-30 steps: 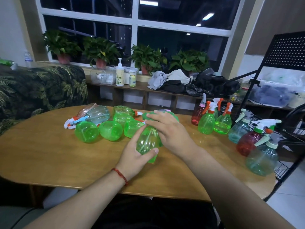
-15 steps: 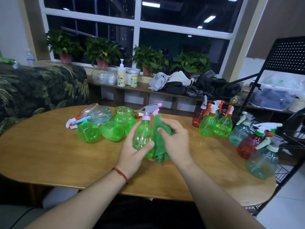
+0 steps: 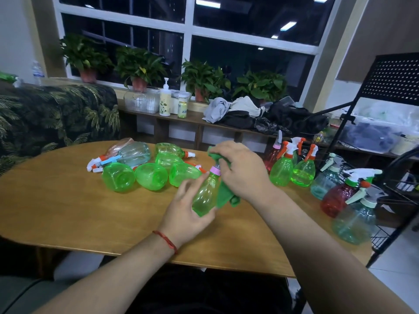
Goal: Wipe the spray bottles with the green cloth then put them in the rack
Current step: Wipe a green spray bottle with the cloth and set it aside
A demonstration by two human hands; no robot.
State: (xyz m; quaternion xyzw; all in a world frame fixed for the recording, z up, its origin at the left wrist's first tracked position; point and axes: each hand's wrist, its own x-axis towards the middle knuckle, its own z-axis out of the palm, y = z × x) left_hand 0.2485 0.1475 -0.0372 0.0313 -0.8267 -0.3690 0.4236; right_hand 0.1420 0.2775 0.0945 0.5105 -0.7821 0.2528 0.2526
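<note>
Left hand (image 3: 188,211) grips the lower body of one green spray bottle (image 3: 205,196), fingers curled round it, holding it tilted above the table (image 3: 68,211); right hand (image 3: 240,175) clutches the green cloth (image 3: 225,197), bunched over the bottle's sprayer head, cloth tail hanging beside the body. Wooden table carries all the stock in view. Black rack (image 3: 394,82) stands at the table's right end; the wire shelves that show seem to hold no spray bottle, though much of the rack is out of frame. Lying bottles (image 3: 152,180), several and mostly green, rest on their sides in a cluster mid-table, just behind the hands: judged the unwiped pile. Upright bottles (image 3: 282,171), a row of green, red and pale teal, stand along the right edge near the rack: probably wiped and waiting to be racked, though cleanliness cannot be read from here. Pink collar (image 3: 215,171) of the held bottle shows just below the cloth. Judgement: wiping is mid-run, with the top of the current bottle in hand; the pile is left to wipe, and no visible bottle has yet been racked
</note>
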